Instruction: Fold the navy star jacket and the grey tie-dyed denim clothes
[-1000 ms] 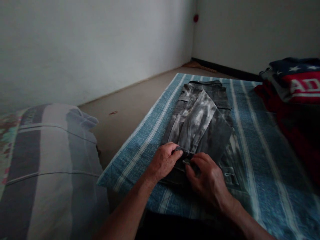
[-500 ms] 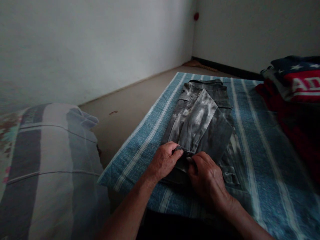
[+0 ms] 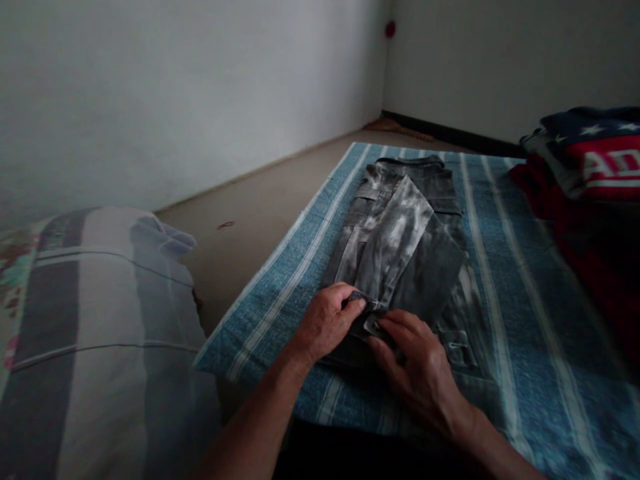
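A grey mottled denim jacket (image 3: 435, 260) lies folded, its collar at the far end. One sleeve (image 3: 400, 227) is laid down the middle, with the cuff toward me. My left hand (image 3: 330, 317) pinches the edge of that cuff between thumb and fingers. On the cuff's other side, my right hand (image 3: 420, 363) rests its fingertips on the fabric, the thumb spread away from them. The far side of the cuff is partly hidden under my fingers. A flapped pocket (image 3: 459, 348) shows just right of my right hand.
Beneath the jacket is a blue striped cloth (image 3: 270, 303) over a raised surface. Folded clothes (image 3: 600, 157) are stacked at the right, with dark red fabric (image 3: 560, 220) below them. A striped grey-white fabric bundle (image 3: 110, 320) stands at the left, near a pale wall (image 3: 190, 87).
My right thumb has come away from the fingers, and more of the cuff shows beside them. The left hand keeps its pinch. The view has shifted slightly.
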{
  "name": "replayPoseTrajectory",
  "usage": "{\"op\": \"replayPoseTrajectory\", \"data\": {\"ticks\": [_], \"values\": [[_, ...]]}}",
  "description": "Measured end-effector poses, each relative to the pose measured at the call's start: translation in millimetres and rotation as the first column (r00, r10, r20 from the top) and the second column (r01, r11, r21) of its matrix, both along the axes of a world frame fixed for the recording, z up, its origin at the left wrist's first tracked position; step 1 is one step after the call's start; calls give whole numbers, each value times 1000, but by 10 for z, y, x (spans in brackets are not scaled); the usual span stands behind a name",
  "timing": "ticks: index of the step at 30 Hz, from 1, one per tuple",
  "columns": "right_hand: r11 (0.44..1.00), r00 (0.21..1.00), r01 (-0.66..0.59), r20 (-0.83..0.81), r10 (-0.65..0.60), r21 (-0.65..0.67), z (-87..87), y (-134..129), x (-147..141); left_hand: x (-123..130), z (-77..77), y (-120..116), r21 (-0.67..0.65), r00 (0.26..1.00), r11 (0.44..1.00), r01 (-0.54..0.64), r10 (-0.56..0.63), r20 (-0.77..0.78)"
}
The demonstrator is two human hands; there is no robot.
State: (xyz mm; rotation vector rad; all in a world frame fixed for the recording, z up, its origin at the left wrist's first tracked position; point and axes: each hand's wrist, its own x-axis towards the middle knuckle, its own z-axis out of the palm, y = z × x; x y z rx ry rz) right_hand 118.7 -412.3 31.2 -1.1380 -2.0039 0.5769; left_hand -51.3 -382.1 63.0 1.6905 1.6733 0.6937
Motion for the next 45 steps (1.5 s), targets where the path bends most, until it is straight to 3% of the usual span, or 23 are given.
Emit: {"op": "replayPoseTrajectory", "data": {"ticks": [5,15,45], "values": [[969,983,-49,-184,4,-241,36,44,46,-1,51,-6,-7,996,1000,20,-19,86],[940,978,-44,-205,-28,-339,53,75,28,-14,109,-62,-96,938,991,91,-53,344],[911,962,-29,-259,-87,-412,19,133,-8,-38,33,-111,21,948,977,213,-211,237]]}}
